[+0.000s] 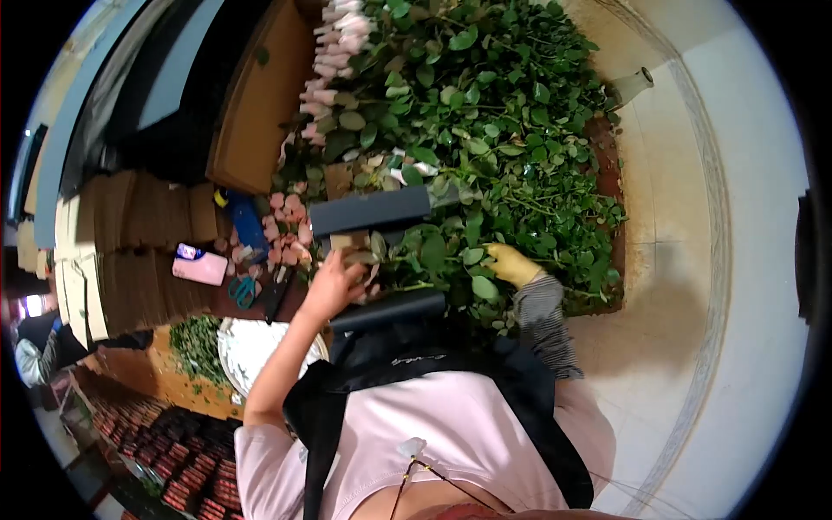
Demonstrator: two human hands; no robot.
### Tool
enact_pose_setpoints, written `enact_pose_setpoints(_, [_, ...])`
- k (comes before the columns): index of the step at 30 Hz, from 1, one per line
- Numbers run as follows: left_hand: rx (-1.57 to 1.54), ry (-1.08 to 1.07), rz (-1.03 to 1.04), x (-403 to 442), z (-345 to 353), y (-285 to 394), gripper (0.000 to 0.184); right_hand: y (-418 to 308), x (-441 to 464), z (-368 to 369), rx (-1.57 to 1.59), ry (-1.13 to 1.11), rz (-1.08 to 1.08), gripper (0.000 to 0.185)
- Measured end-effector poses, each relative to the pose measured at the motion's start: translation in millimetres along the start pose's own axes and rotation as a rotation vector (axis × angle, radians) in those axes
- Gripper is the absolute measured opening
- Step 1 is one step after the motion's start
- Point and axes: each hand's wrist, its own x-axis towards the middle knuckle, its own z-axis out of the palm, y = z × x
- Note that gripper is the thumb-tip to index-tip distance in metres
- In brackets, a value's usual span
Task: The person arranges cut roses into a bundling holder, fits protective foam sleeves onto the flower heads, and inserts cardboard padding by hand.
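Note:
My left hand (pixel 334 284), bare, has its fingers bent together beside pale petals and a leaf; what lies between them is too small to make out. In a yellow glove, my right hand (pixel 513 265) is closed on a leafy green stem (pixel 472 256). The stem's leaves spread between both hands. Just beyond my left hand lies a dark box (pixel 371 210). A dark roll (pixel 390 309) lies between my hands and my body. A large heap of leafy stems (pixel 520 139) covers the far side and the right.
Pale pink wrapped flower heads (pixel 334 52) line the heap's left edge. Leftward are loose pink petals (pixel 286 227), a pink phone (pixel 201 265), teal scissors (pixel 243 292) and stacked cardboard (pixel 130 251). A basket of white pieces (pixel 256 351) stands lower left. Another person's sleeve (pixel 33 357) shows far left.

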Motion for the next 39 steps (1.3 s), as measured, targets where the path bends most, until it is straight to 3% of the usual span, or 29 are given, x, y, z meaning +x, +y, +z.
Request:
enact_pose_setpoints(2, [-0.078,0.102,0.013,-5.0,6.8,-2.3,0.038,-22.5,-24.3,-48.9,0.630,-0.160,-0.034,0.064])
enact_pose_setpoints(4, [-0.072,0.048,-0.091,-2.2,1.3,3.5,0.046,-60.7,-13.0,-99.5,0.550,-0.204,-0.089,0.071])
enact_pose_setpoints(5, [-0.023,0.054,-0.062,-2.1,3.1,2.0,0.052,-92.1,-5.6,-118.2,0.137,0.046,-0.103,0.063])
enact_pose_setpoints(6, [0.037,-0.012,-0.110,-1.7,6.3,-0.8,0.056,-121.0,4.8,-140.2,0.051,0.165,-0.077,0.055])
enact_pose_setpoints(7, [0.030,-0.016,-0.107,2.8,2.5,2.9,0.057,-114.2,36.6,-145.3,0.009,0.495,-0.340,0.050])
enact_pose_setpoints(8, [0.027,-0.018,-0.107,6.8,-2.3,6.0,0.057,-141.1,59.3,-157.9,0.054,0.668,-0.397,0.048])
enact_pose_setpoints(9, [0.021,-0.010,-0.125,5.3,3.5,1.8,0.058,-139.5,100.7,-169.4,-0.092,0.891,-0.559,0.046])
enact_pose_setpoints(10, [0.009,-0.029,-0.149,3.7,5.8,-0.5,0.057,-150.8,125.7,-180.9,-0.334,0.942,-0.309,0.042])
enact_pose_setpoints(11, [0.008,-0.002,-0.144,3.3,5.3,1.8,0.056,-133.8,170.3,-186.9,-0.707,1.186,-0.318,0.041])
enact_pose_setpoints(12, [0.006,0.024,-0.140,2.4,5.3,5.1,0.055,-126.8,191.4,-186.5,-0.840,1.225,-0.255,0.031])
enact_pose_setpoints(14, [-0.010,0.037,-0.145,-0.4,8.6,3.8,0.054,-121.3,234.4,-194.4,-0.714,1.154,-0.195,0.014])
enact_pose_setpoints(15, [-0.013,0.016,-0.166,-1.3,13.4,0.0,0.053,-137.0,231.6,-194.8,-0.642,1.221,-0.262,0.011])
enact_pose_setpoints(17, [-0.021,0.036,-0.175,1.8,11.6,5.3,0.052,-152.7,214.2,-190.4,-0.541,1.285,-0.411,0.009])
enact_pose_setpoints(19, [-0.023,0.051,-0.169,1.5,11.7,5.6,0.052,-137.9,192.3,-186.8,-0.418,1.136,-0.347,0.010])
enact_pose_setpoints(20, [-0.015,0.050,-0.149,2.7,10.6,5.3,0.053,-127.0,174.8,-188.5,-0.360,1.055,-0.348,0.014])
enact_pose_setpoints(22, [-0.019,0.037,-0.127,3.4,10.1,4.3,0.053,-95.7,144.6,-189.3,-0.717,0.865,-0.236,0.045])
enact_pose_setpoints(24, [-0.045,0.063,-0.113,1.4,15.4,-0.5,0.053,-75.7,131.9,-179.0,-0.914,0.534,0.125,0.060])
enact_pose_setpoints(26, [-0.062,0.081,-0.089,0.9,14.2,-1.0,0.053,-57.4,129.3,-166.7,-1.084,0.371,0.285,0.064])
enact_pose_setpoints(28, [-0.062,0.085,-0.098,2.5,13.9,0.4,0.052,-95.0,105.4,-158.6,-0.927,0.541,0.305,0.049])
enact_pose_setpoints(30, [-0.049,0.081,-0.099,-0.5,16.4,-1.6,0.052,-92.6,116.3,-154.2,-0.823,0.818,-0.037,0.042])
enact_pose_setpoints(34, [-0.042,0.069,-0.100,1.4,12.8,0.0,0.053,-142.7,130.2,-153.7,-0.636,0.985,-0.595,0.040])
enact_pose_setpoints(35, [-0.057,0.050,-0.118,1.0,12.3,0.6,0.054,-152.0,137.4,-156.7,-0.687,0.931,-0.486,0.039])
enact_pose_setpoints(36, [-0.059,0.060,-0.120,0.2,14.8,-0.8,0.055,-138.1,164.9,-160.8,-0.722,1.014,-0.514,0.040])
enact_pose_setpoints(38, [-0.076,0.094,-0.116,1.2,11.2,4.1,0.054,-137.6,181.4,-163.3,-0.827,0.782,-0.085,0.042])
enact_pose_setpoints(39, [-0.104,0.107,-0.118,0.2,13.5,1.8,0.053,-135.4,195.5,-164.2,-0.817,0.777,-0.002,0.038])
